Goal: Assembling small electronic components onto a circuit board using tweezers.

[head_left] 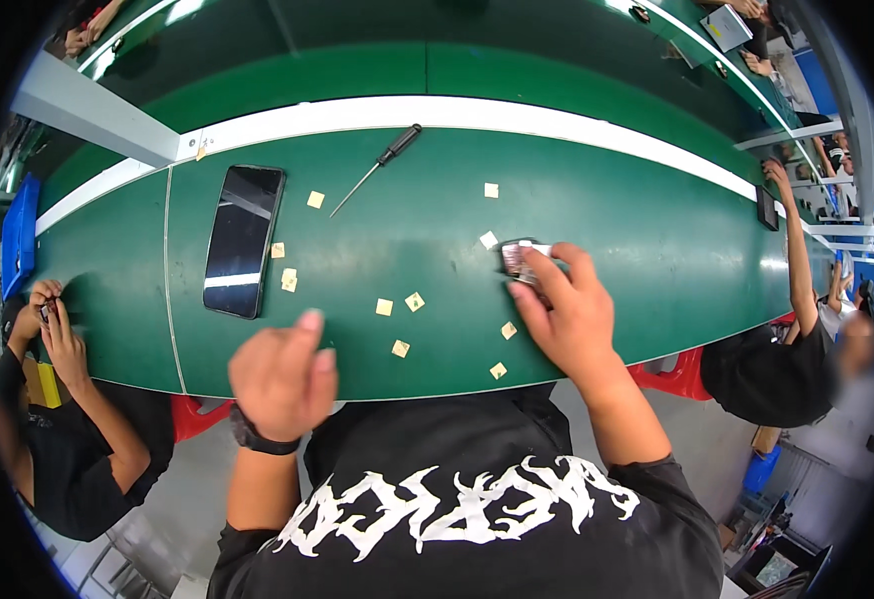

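My right hand (572,304) grips a small dark-edged block (514,260) with a reddish and white face, low over the green table (387,230); its exact kind is not clear. Beside its far edge lies a whitish square piece (488,241). Near the table's front edge, my left hand (282,374) hovers with one finger extended and the others partly curled; nothing shows in it. Between my hands are several small cream squares, among them one square (400,348) near the front and a marked square (415,300). More squares lie nearer my right hand, including one (509,330).
A black smartphone (244,240) lies left of centre. Farther back rests a screwdriver (377,168) with a black handle. A white rail (387,112) borders the far side. Co-workers sit at left and right, and a blue bin (19,238) stands at far left.
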Motion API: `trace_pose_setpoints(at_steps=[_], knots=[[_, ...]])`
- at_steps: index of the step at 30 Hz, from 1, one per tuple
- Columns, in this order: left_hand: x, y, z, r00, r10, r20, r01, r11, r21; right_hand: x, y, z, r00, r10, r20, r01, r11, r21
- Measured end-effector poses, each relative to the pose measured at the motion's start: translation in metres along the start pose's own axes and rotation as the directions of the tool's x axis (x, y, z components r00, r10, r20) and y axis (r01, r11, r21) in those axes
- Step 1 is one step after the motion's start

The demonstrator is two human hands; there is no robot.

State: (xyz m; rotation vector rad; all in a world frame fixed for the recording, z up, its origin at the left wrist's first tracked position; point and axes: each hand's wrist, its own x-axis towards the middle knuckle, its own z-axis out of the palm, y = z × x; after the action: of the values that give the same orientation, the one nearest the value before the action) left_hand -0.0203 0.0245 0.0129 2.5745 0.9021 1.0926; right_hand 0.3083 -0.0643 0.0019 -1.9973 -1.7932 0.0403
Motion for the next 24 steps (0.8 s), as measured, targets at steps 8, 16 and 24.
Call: trace_pose_setpoints(at_steps=[8,16,24], knots=[[-0.020,0.035,0.024,0.995,-0.057,0.077,0.076,0.959,-0.274,-0.012,-0.030,-0.006,0.993,0.099,0.072,-0.106,0.988,0.112],[-0.005,0.049,0.027,0.800,-0.361,0.480,0.595,0.586,-0.551,-0.006,-0.047,0.004,0.985,-0.125,0.120,0.091,0.962,0.258],[0.003,0.047,0.031,0.580,-0.164,0.798,0.590,-0.590,-0.551,-0.001,-0.101,0.005,0.984,-0.058,0.169,-0.039,0.854,0.519]])
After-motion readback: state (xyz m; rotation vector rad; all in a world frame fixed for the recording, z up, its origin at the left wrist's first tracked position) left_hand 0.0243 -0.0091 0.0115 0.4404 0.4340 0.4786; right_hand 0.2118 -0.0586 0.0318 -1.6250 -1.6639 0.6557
